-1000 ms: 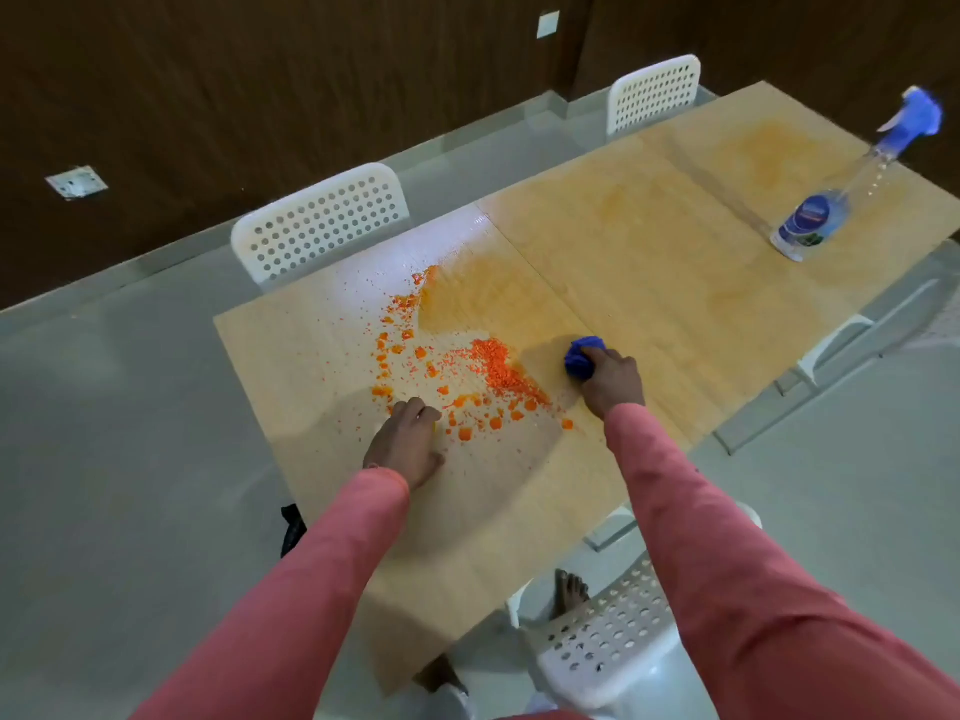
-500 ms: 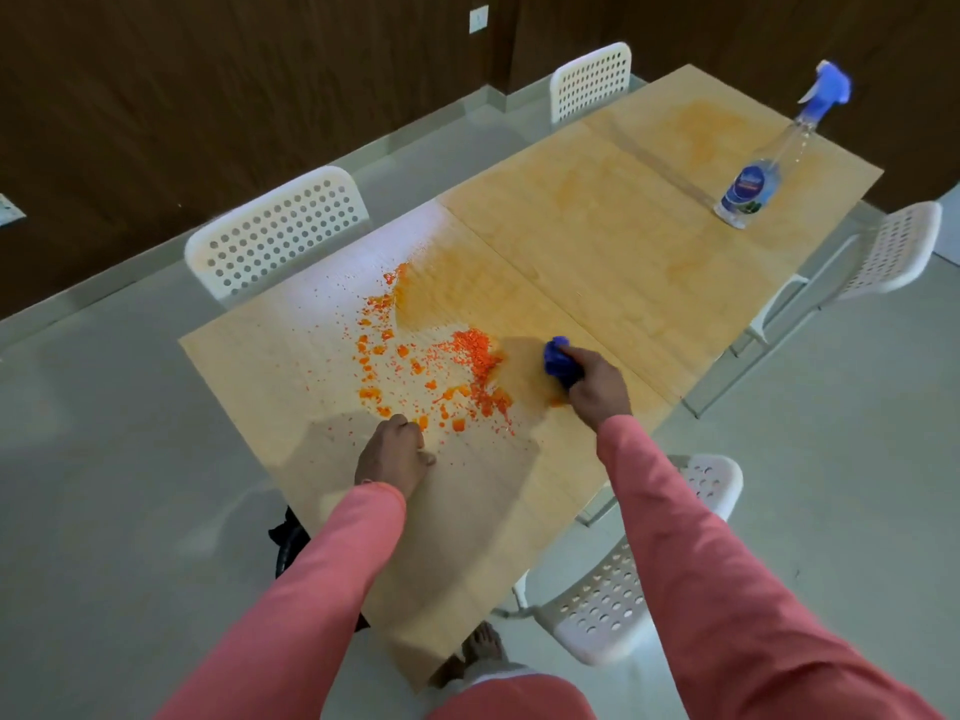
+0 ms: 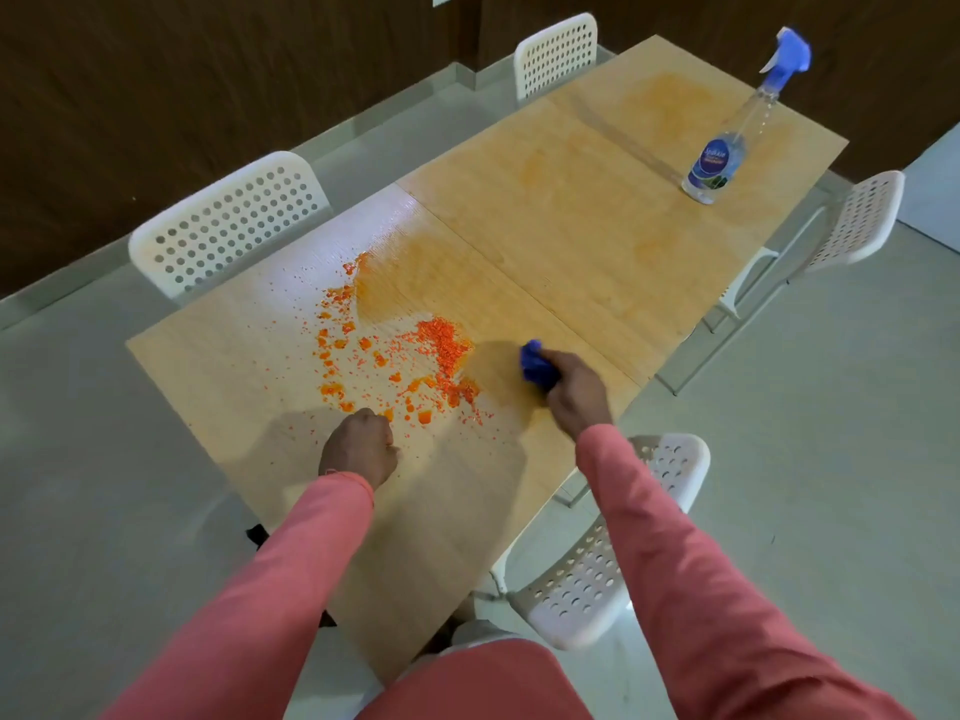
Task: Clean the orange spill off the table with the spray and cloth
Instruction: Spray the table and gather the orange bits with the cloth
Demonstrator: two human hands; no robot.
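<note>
Orange crumbs and flecks of the spill (image 3: 410, 356) lie scattered over the near half of a pale wooden table (image 3: 571, 226), thickest in a heap toward the middle. A faint orange smear spreads from the heap toward one o'clock, across the seam into the table's far half. At three o'clock of the heap, just beside it, a person's right hand (image 3: 574, 389) grips a bunched blue cloth (image 3: 535, 362), pressing it to the tabletop. At six o'clock of the spill, the left hand (image 3: 358, 446) rests on the wood clenched in a fist, with nothing visible in it, its knuckles near the closest crumbs. Both arms wear salmon-pink sleeves (image 3: 701, 589). The clear spray bottle (image 3: 724, 148) with a blue trigger head stands upright near the table's far right edge, at two o'clock, well apart from the hands. White perforated chairs (image 3: 228, 220) ring the table, one tucked under the near right edge.
</note>
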